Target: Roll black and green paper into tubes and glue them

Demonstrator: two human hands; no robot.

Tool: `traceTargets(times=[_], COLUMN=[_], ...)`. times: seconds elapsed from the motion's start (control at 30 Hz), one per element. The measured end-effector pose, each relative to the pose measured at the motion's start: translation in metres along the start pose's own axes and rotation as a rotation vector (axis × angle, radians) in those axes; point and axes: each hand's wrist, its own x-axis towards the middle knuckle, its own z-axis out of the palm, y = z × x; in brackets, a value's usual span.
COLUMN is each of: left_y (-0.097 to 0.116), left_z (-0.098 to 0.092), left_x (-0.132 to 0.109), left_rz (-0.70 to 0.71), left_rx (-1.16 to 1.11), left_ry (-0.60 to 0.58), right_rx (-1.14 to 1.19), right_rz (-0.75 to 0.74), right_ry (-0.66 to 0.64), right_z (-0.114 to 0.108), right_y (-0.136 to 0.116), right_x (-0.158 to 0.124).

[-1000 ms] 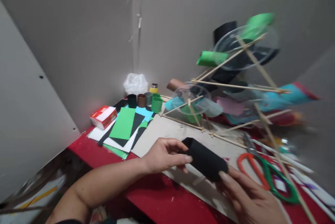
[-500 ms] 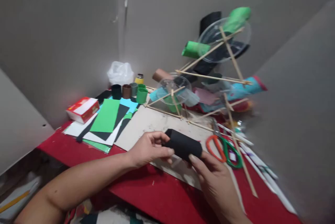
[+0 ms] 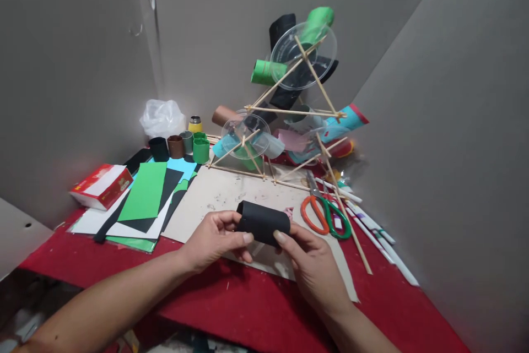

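Note:
A black paper tube (image 3: 264, 223) lies sideways between my two hands, held above the beige board (image 3: 198, 199). My left hand (image 3: 221, 237) grips its left end, thumb at the lower edge and fingers at the open end. At the right end, my right hand (image 3: 306, 256) pinches the tube, thumb in front and fingers behind, partly hidden. Just right of the tube, scissors (image 3: 326, 215) with one orange and one green handle rest on the board's edge. Behind the board stands a wooden-stick frame (image 3: 295, 112) with clear plastic discs and coloured paper tubes.
Sheets of coloured paper (image 3: 142, 190) and a red box (image 3: 101, 186) are at the left. Short paper rings (image 3: 201, 151), a yellow-bodied bottle (image 3: 195, 123) and a white plastic bag (image 3: 163, 117) stand behind them. White sticks (image 3: 384, 243) lie at the right on the red tabletop (image 3: 231, 309).
My view has turned rightward, so the table and frame appear further left. Both hands keep hold of the black tube, which now looks more level.

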Motion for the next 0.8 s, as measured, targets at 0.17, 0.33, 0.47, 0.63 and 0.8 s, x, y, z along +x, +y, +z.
traceTargets(times=[0.17, 0.33, 0.47, 0.63, 0.8], left_y=[0.001, -0.004, 0.0, 0.006, 0.007], left_z=[0.002, 0.0, -0.006, -0.012, -0.009], left_x=[-0.001, 0.003, 0.005, 0.007, 0.005], left_rz=[0.079, 0.136, 0.248, 0.32, 0.329], left_rx=[0.062, 0.023, 0.016, 0.013, -0.026], left_ry=[0.034, 0.144, 0.253, 0.364, 0.253], right_rx=[0.014, 0.134, 0.23, 0.276, 0.256], right_rz=[0.034, 0.122, 0.192, 0.143, 0.108], right_ry=[0.047, 0.033, 0.102, 0.117, 0.08], right_z=[-0.004, -0.009, -0.007, -0.002, -0.002], right_y=[0.006, 0.018, 0.017, 0.007, 0.007], right_x=[0.003, 0.006, 0.009, 0.009, 0.01])
